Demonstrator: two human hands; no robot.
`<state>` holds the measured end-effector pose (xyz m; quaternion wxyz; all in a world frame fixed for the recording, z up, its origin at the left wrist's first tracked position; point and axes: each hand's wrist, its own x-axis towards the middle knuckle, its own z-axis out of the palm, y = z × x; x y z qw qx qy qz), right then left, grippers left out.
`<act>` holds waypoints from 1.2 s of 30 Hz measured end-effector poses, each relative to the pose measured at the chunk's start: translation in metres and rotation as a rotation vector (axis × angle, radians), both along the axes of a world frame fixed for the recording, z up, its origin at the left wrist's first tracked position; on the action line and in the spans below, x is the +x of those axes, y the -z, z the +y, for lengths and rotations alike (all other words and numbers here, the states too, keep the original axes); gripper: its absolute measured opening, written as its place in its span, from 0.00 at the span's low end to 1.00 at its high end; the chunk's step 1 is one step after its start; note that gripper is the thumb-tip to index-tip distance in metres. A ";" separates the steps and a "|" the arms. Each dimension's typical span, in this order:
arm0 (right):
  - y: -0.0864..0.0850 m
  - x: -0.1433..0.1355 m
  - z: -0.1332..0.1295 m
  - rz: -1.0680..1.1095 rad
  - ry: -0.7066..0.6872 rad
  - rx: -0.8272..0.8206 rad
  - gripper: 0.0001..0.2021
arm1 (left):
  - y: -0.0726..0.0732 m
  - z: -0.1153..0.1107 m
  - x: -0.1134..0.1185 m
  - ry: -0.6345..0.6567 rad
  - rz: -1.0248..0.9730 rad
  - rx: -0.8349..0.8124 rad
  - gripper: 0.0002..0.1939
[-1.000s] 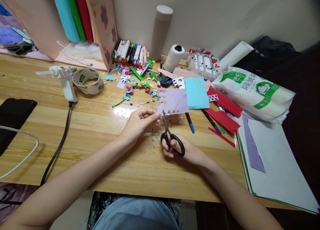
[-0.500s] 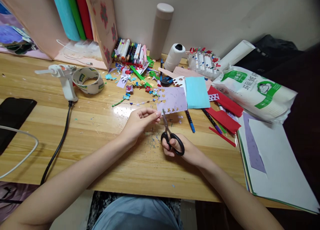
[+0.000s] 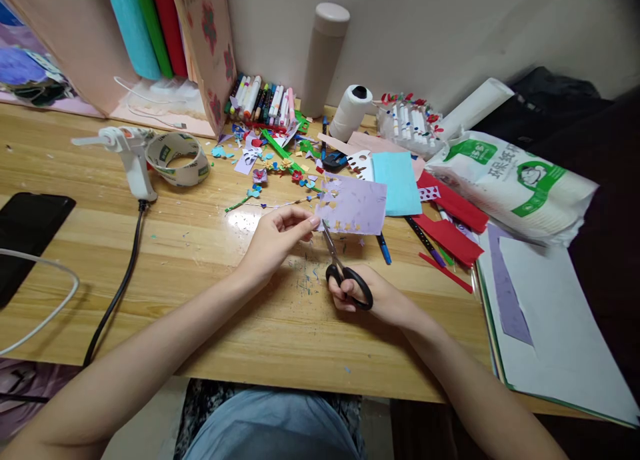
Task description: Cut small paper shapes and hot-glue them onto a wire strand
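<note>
Between its thumb and fingers, my left hand (image 3: 280,240) pinches the lower left corner of a purple paper sheet (image 3: 363,203). Small star-shaped and other holes run along the sheet's left and lower edges. My right hand (image 3: 373,293) holds black-handled scissors (image 3: 336,257), fingers through the loops. The scissor tips are at the sheet's lower left edge, close to my left thumb; whether the blades touch the paper is unclear. Just right of the purple sheet lies a light blue paper square (image 3: 397,183).
A glue gun (image 3: 133,163) and tape roll (image 3: 177,170) stand left. Markers (image 3: 263,103), a thread cone (image 3: 350,113) and a tall bottle (image 3: 325,60) line the back. Red paper (image 3: 453,240), a plastic-wrapped pack (image 3: 520,180) and white sheets (image 3: 565,327) lie right.
The purple sheet has shifted and turned slightly, its right side now reaching farther right and lower, over part of the blue square. Both hands have barely moved.
</note>
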<state>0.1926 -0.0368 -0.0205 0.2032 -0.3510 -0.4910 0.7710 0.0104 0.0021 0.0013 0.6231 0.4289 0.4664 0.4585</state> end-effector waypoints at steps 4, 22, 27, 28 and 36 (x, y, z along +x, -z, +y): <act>-0.003 0.002 0.001 -0.032 -0.052 -0.016 0.24 | -0.002 0.002 -0.004 -0.003 0.032 0.040 0.09; -0.004 0.006 0.001 -0.088 -0.182 -0.050 0.25 | 0.002 0.012 -0.015 0.265 0.077 0.016 0.11; -0.005 0.006 0.000 -0.102 -0.172 -0.074 0.25 | 0.003 0.013 -0.017 0.306 0.067 -0.003 0.11; -0.005 0.005 0.000 -0.105 -0.173 -0.075 0.25 | 0.003 0.013 -0.017 0.306 0.068 -0.004 0.11; -0.004 0.004 -0.001 -0.081 -0.153 -0.101 0.22 | 0.002 0.014 -0.018 0.297 0.058 0.000 0.12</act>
